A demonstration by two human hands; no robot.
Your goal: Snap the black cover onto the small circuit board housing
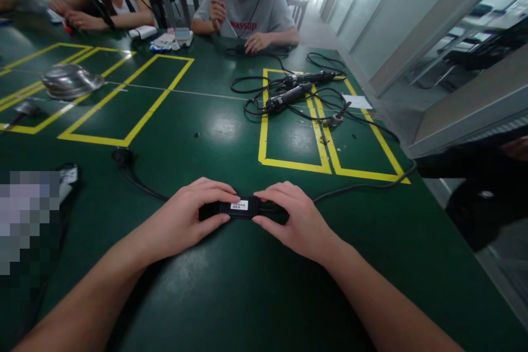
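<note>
A small black box (250, 208) with a white printed label (239, 205) lies on the green table (231, 286) in front of me. My left hand (200, 209) grips its left end between thumb and fingers. On the other end, the thumb and fingers of my right hand (289, 214) are closed in the same way. A black cable (142, 187) runs from behind my left hand to a black plug (122, 157). To the right, another cable (363, 187) leads off toward the table's right edge.
Two black electric screwdrivers (289, 97) with tangled cords lie inside yellow tape at the right back. A shiny metal bowl (72, 81) sits at the left. Across the table, a person (251, 8) holds a tool; others sit further left.
</note>
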